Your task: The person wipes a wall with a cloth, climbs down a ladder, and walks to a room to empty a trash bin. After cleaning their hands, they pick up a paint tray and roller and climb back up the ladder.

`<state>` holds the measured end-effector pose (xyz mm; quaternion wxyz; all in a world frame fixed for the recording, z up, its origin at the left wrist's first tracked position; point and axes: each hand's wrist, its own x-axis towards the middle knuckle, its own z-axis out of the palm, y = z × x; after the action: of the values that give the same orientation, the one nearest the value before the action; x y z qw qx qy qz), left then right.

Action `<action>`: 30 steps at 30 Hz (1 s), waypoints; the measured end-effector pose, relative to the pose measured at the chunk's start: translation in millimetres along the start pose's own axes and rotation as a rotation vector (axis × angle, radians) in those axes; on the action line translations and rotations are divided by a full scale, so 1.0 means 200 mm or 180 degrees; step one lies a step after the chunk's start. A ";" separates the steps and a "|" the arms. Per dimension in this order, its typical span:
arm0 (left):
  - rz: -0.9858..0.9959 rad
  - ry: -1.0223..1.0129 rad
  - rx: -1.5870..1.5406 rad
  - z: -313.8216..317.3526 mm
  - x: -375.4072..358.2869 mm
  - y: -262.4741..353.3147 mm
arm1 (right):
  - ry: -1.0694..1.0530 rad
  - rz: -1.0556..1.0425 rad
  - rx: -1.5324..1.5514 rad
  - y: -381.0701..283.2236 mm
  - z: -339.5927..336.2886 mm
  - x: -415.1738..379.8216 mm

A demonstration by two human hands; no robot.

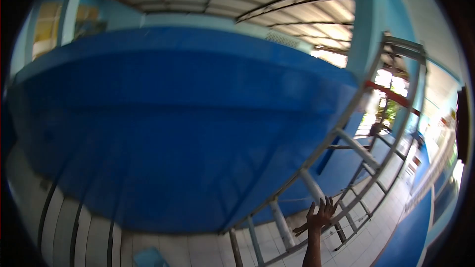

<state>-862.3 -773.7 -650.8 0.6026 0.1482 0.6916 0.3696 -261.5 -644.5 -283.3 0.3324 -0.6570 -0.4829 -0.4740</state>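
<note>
My right hand reaches up from the bottom, fingers spread and thumb out to the left. It overlaps the near side rail and a rung of an aluminium stepladder, with no object in its fingers. The ladder stands opened out, with a red-orange band near its top. Behind it rises a large blue body with a smooth curved wall, like a tank, and a ledge along its upper part. My left hand is out of view.
Pale floor tiles run beneath the ladder. A light-blue object lies near the front, and dark slender bars cross the lower left. A turquoise pillar stands behind the ladder, with a low blue wall at right.
</note>
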 end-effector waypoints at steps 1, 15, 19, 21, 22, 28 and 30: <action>-0.0104 0.0080 -0.0110 -0.06 -0.02 -0.17 | -0.0023 -0.0069 0.0653 -0.09 -0.03 -0.05; -0.0671 0.1197 -0.0364 -0.10 -0.65 -0.83 | -0.6838 -0.0838 0.3246 -0.59 0.13 -2.08; -0.1035 0.1354 -0.0816 -0.22 -0.79 -1.21 | -0.8002 -0.0379 0.1559 -0.51 0.15 -2.17; -0.1192 0.1369 -0.0909 -0.27 -0.84 -1.33 | -0.7941 0.0132 0.1400 -0.49 0.26 -2.26; -0.1283 0.1349 -0.0992 -0.30 -0.82 -1.46 | -0.7850 0.0351 0.1296 -0.48 0.31 -2.32; -0.1009 0.1084 0.1433 -0.66 -0.66 -1.49 | -0.6739 0.0925 0.2300 -1.03 0.40 -2.30; -0.1009 0.1052 0.1913 -0.75 -0.51 -1.56 | -0.6552 0.1046 0.2481 -1.27 0.35 -2.35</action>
<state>-905.8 -1103.3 -791.6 0.4622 0.1479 0.8714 0.0712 -521.5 -652.1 -756.1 0.0155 -0.6434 -0.5511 0.5311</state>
